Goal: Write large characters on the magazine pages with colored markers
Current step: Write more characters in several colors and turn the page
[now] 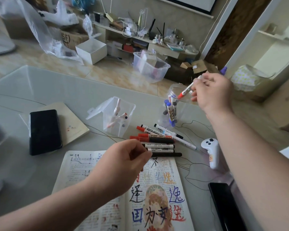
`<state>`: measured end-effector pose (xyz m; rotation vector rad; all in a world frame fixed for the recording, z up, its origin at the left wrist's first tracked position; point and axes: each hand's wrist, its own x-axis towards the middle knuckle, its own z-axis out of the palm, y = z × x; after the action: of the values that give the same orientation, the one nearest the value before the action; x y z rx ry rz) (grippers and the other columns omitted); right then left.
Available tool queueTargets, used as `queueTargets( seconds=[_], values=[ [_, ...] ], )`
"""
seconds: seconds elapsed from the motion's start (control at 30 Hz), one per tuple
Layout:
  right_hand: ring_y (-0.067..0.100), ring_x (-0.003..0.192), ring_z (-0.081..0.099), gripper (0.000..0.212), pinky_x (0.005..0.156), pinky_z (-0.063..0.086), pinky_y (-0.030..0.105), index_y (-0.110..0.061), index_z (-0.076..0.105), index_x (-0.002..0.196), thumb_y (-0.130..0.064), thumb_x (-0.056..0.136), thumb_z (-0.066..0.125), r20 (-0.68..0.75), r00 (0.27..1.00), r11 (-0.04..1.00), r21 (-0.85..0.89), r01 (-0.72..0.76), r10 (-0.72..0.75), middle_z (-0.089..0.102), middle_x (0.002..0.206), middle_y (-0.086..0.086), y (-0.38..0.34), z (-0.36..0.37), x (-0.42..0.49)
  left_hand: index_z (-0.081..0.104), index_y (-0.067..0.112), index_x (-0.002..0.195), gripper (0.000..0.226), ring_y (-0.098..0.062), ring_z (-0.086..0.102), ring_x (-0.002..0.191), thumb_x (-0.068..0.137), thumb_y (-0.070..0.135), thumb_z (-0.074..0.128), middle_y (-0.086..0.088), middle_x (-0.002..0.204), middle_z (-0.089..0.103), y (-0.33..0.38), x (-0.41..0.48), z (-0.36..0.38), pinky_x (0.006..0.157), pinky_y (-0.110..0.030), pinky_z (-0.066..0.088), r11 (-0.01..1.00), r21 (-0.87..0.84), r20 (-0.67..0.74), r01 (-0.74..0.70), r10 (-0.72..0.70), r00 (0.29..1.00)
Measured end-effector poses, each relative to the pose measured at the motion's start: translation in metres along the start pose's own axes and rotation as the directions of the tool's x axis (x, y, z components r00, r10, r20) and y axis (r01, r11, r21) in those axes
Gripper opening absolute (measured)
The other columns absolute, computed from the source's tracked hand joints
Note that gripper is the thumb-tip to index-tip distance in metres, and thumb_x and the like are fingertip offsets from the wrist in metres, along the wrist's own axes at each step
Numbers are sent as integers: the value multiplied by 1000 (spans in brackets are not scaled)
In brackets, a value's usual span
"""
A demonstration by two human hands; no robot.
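An open magazine (158,189) lies at the table's near edge, its right page covered in large black, blue, red and orange characters. Just beyond it is a pile of red and black whiteboard markers (160,139). My left hand (123,165) hovers over the magazine's top edge, fingers curled at the left ends of the black markers; whether it grips one is unclear. My right hand (212,92) pinches a red-capped marker (184,92), red end down at the mouth of a clear jar (173,88) that holds blue-capped markers (171,112).
A clear plastic box (118,117) with small pens stands left of the jar. A black phone (44,131) lies on a notebook (73,125) at left. A white controller (210,152) and a black device (223,205) sit at right. Cluttered floor lies beyond the table.
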<state>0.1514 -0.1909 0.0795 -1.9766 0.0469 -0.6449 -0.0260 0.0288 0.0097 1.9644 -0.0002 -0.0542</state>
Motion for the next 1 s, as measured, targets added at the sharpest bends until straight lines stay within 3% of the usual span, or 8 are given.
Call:
queueTargets(
  seconds=[0.1, 0.27, 0.37, 0.57, 0.67, 0.77, 0.9, 1.0],
  values=[
    [15, 55, 69, 30, 57, 62, 38, -8, 62, 124, -15, 95, 65, 32, 999, 998, -63, 12, -10, 72, 75, 0, 12, 2, -17, 64, 25, 71, 24, -12, 62, 53, 91, 36, 68, 5, 64, 67, -1, 0, -1, 56, -29, 52, 1000, 12, 8, 1, -1, 1000],
    [15, 60, 71, 10, 62, 63, 43, -19, 64, 104, -14, 95, 66, 51, 999, 993, -121, 5, 1, 73, 77, 0, 33, -1, -56, 64, 23, 72, 23, -10, 61, 52, 91, 35, 69, 5, 65, 68, -4, 2, 2, 57, -29, 51, 999, 53, 12, 8, -9, 1000],
    [15, 68, 71, 15, 69, 62, 41, -30, 65, 86, -17, 90, 70, 163, 986, 970, -242, 23, 18, 72, 77, -6, 54, 0, -83, 64, 22, 73, 24, -13, 62, 54, 91, 38, 68, 4, 68, 68, -6, 1, 4, 57, -30, 51, 994, 108, 35, 33, -37, 999],
    [20, 98, 61, 11, 78, 48, 28, -25, 68, 97, -22, 88, 63, 569, 779, 676, -684, 272, 263, 64, 97, -8, 90, 2, -124, 60, 28, 79, 24, -3, 57, 66, 94, 46, 60, 10, 75, 63, -20, 1, 8, 57, -20, 44, 880, 475, 296, -25, -133, 946],
    [19, 112, 54, 23, 88, 50, 32, -25, 67, 108, -19, 88, 59, 638, 728, 625, -682, 380, 253, 60, 112, -7, 98, 5, -132, 62, 30, 99, 20, -11, 61, 88, 95, 48, 54, 12, 95, 65, -31, -7, 12, 73, -27, 50, 733, 665, 466, -143, -259, 846],
    [19, 113, 50, 23, 88, 47, 31, -24, 66, 106, -17, 86, 57, 667, 702, 581, -683, 443, 249, 57, 111, -5, 100, 8, -136, 62, 29, 108, 23, -16, 62, 96, 96, 46, 53, 9, 106, 66, -34, -11, 13, 76, -30, 49, 664, 729, 496, -167, -343, 798],
    [19, 106, 49, 13, 93, 43, 33, -26, 59, 91, -25, 79, 59, 702, 679, 568, -655, 498, 215, 57, 100, -7, 96, 5, -139, 61, 29, 107, 25, -17, 62, 94, 96, 50, 53, 10, 102, 67, -32, -7, 12, 79, -31, 51, 664, 729, 460, -165, -297, 837],
    [20, 94, 53, 10, 82, 42, 33, -27, 52, 87, -28, 79, 58, 711, 668, 618, -631, 469, 219, 56, 89, -10, 81, -5, -149, 61, 30, 106, 23, -14, 61, 90, 95, 49, 54, 12, 102, 66, -31, -5, 10, 76, -29, 51, 687, 708, 422, -162, -228, 878]
  ],
)
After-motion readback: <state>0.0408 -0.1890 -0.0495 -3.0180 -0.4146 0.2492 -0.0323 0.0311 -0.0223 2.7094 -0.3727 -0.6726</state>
